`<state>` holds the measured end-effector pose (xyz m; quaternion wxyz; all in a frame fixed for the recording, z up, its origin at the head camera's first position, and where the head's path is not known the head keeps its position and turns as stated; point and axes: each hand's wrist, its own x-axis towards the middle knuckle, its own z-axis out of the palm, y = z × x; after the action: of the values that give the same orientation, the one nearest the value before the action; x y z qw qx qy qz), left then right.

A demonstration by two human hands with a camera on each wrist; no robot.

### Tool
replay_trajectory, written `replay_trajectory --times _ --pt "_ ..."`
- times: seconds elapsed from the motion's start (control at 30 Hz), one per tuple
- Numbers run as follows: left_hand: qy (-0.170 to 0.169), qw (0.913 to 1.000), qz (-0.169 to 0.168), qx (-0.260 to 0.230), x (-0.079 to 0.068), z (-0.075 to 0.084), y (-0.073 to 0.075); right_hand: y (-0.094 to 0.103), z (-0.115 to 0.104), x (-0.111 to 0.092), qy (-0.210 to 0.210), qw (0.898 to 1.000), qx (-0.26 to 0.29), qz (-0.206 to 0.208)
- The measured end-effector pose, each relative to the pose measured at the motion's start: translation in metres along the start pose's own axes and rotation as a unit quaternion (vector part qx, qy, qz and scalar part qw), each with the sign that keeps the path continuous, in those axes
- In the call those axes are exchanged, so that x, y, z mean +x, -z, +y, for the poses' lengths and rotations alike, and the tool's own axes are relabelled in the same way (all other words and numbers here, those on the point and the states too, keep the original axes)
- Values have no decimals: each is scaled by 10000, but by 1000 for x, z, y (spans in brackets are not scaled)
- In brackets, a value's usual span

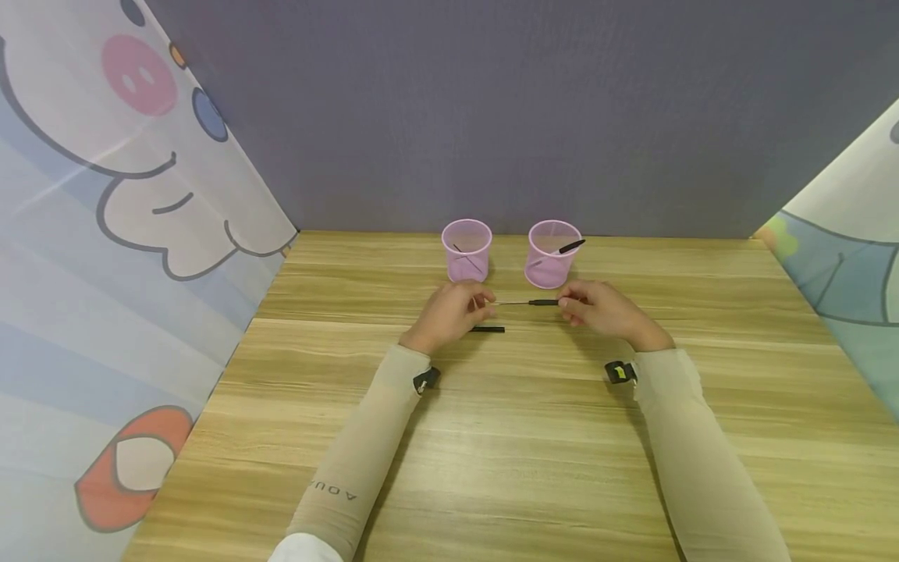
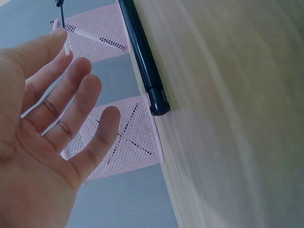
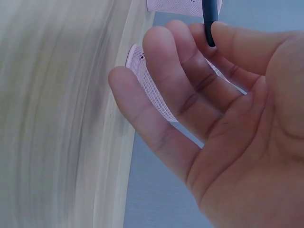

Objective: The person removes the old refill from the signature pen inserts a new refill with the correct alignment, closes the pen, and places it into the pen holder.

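Between the hands runs a thin pen refill [image 1: 513,303], its right end set in a black pen section [image 1: 544,302]. My left hand [image 1: 456,308] pinches the refill's pale, see-through end between thumb and index finger; the other fingers are spread in the left wrist view. With thumb and fingertips, my right hand [image 1: 597,308] holds the far end of the black section [image 3: 209,23]. A black pen barrel [image 2: 142,52] lies on the table just below the left hand, partly hidden by it in the head view.
Two pink mesh cups stand behind the hands. Thin dark sticks lean in the left cup [image 1: 467,269]; the right cup [image 1: 544,273] holds a black-ended pen piece [image 1: 572,246] poking over its rim. A grey panel [image 1: 492,117] rises behind the wooden table [image 1: 520,468].
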<state>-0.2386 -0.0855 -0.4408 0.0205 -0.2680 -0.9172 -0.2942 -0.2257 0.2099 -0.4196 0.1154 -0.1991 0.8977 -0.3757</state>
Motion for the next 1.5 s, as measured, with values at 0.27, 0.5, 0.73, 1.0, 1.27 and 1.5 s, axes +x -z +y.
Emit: replay_trajectory --times 0.27,0.5,0.73,1.0,1.27,1.5 --pt "-38 10000 -26 -11 0 0 -2 -4 1 3 40 10000 16 -45" --pt "-155 9999 -7 51 0 0 -3 -8 0 5 30 9999 84 -104" --pt "-169 9997 -61 158 0 0 -3 -8 -1 5 30 9999 60 -102" --pt "-258 9989 -71 384 1 -1 -3 -9 0 5 83 9999 35 -100" --pt "-224 9989 -49 398 0 -1 -3 -9 1 5 78 9999 5 -73" --pt "-235 9988 -19 424 1 -2 -4 -8 0 5 89 9999 -66 -65"
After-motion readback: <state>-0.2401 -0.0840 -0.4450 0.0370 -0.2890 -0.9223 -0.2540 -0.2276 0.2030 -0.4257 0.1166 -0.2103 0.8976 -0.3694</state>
